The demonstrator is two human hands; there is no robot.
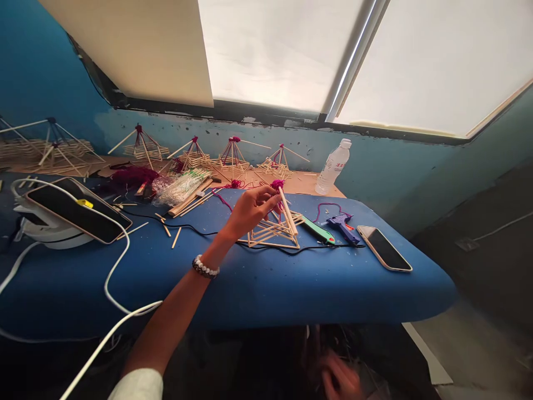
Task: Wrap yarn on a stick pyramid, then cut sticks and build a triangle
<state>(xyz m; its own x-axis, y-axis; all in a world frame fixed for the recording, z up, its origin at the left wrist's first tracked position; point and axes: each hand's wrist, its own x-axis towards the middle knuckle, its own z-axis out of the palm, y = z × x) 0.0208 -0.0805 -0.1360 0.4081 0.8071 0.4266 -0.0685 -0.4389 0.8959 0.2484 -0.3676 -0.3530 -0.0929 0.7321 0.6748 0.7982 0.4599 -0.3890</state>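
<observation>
My left hand [256, 208], with a beaded bracelet at the wrist, reaches over the blue table. Its fingers are closed around the top of a wooden stick frame [272, 239], just below a magenta yarn knot [277, 185]. A thicker stick slants down from the knot on the frame's right side, and the zigzag layers of thin sticks rest on the table. Below the table's front edge, in the dark, is my right hand [339, 378]. Motion smears its fingers, and whether it holds anything is unclear.
Right of the frame lie a green utility knife [318, 229], a blue glue gun [345, 228] and a phone [383, 248]. A water bottle [333, 166] stands behind. Several similar frames [233, 158] line the back. A phone on a white stand [79, 208] and white cable occupy the left.
</observation>
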